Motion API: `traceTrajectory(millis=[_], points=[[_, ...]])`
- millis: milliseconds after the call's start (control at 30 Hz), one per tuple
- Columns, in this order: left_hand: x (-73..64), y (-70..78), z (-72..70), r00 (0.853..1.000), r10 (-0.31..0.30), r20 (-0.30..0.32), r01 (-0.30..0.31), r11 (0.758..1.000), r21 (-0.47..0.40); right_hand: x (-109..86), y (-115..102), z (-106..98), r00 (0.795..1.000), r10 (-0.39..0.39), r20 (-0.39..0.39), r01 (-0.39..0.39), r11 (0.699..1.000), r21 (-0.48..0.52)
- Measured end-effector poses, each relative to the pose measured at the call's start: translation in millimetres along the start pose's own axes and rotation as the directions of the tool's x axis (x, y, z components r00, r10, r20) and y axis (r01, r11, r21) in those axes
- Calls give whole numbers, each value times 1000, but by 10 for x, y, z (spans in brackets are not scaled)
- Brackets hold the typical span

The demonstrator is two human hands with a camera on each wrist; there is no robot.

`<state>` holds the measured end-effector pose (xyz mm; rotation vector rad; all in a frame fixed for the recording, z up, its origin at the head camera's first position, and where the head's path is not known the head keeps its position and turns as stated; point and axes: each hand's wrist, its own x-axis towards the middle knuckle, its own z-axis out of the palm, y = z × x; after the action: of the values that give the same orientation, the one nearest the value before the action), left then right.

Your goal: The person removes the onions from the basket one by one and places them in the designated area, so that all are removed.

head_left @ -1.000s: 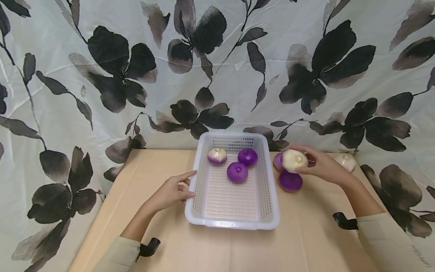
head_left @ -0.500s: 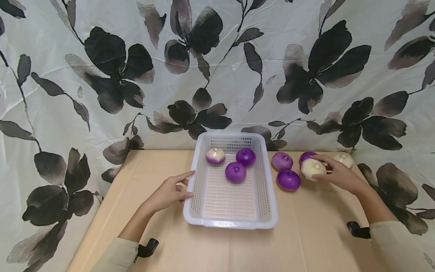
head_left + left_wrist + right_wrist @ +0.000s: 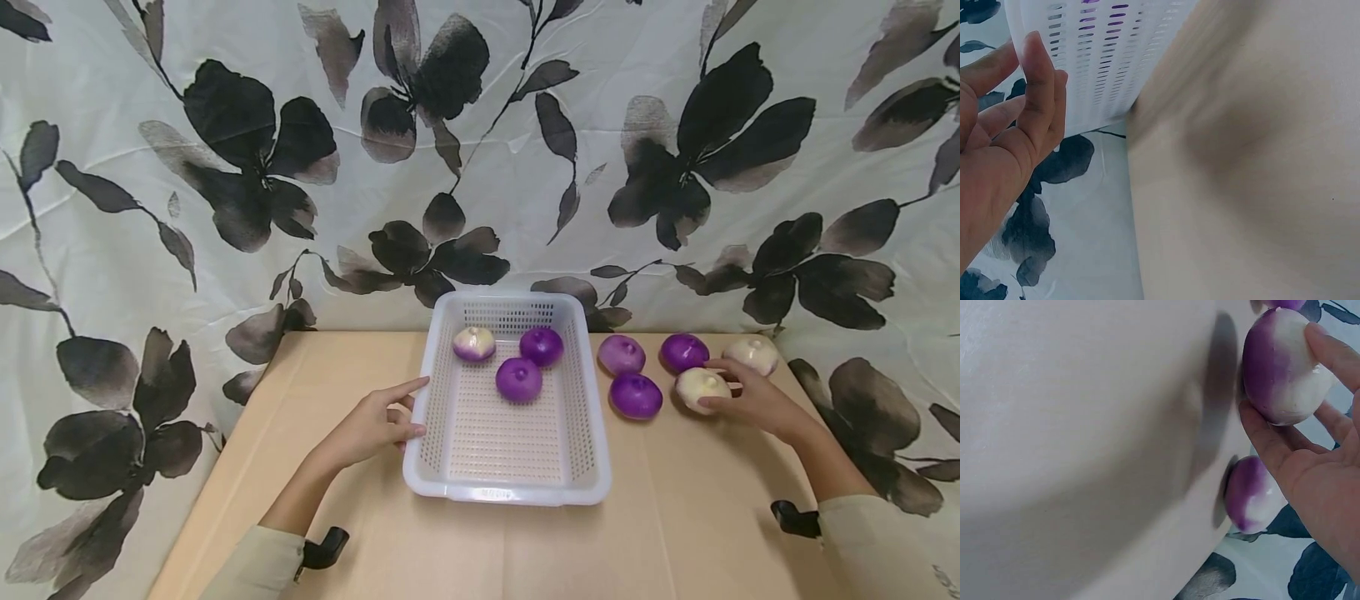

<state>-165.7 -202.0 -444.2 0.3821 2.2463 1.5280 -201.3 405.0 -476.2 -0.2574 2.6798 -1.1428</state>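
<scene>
As two pale sleeves reach over the near part of the counter, the left hand pinches the left rim of a white basket. To its right, the right hand holds a pale-topped turnip between thumb and fingers, low at the counter. Near that stands a purple turnip, just beside the basket. Three turnips sit inside, toward the far end. Farther back on the counter are a lilac turnip, a dark purple turnip and a whitish turnip; behind hangs a flowered cloth.
</scene>
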Motion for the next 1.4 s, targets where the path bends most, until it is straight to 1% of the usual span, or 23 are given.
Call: traceTrajectory(millis=[200,433,633,800,933,1133,1400], points=[[1,7,10,1000,-5,-1,5,1000,4,-7,83,15,1000,20,-4,-20,1000,-24],[4,0,6,1000,-5,-6,5,1000,17,1,137,40,999,43,14,-42,998,-48],[4,-7,4,1000,-4,-2,4,1000,7,5,157,52,999,40,21,-39,997,-63],[6,-16,2,1000,2,0,-2,1000,6,1,127,54,999,29,30,-27,997,-71],[11,-22,-4,1000,4,0,-4,1000,6,-7,92,48,999,30,38,-28,997,-68],[12,-20,-6,1000,7,3,-7,1000,3,-18,57,46,996,56,66,-53,998,-43],[7,-18,4,1000,5,0,-5,1000,-2,-32,73,63,996,57,73,-56,998,-20]])
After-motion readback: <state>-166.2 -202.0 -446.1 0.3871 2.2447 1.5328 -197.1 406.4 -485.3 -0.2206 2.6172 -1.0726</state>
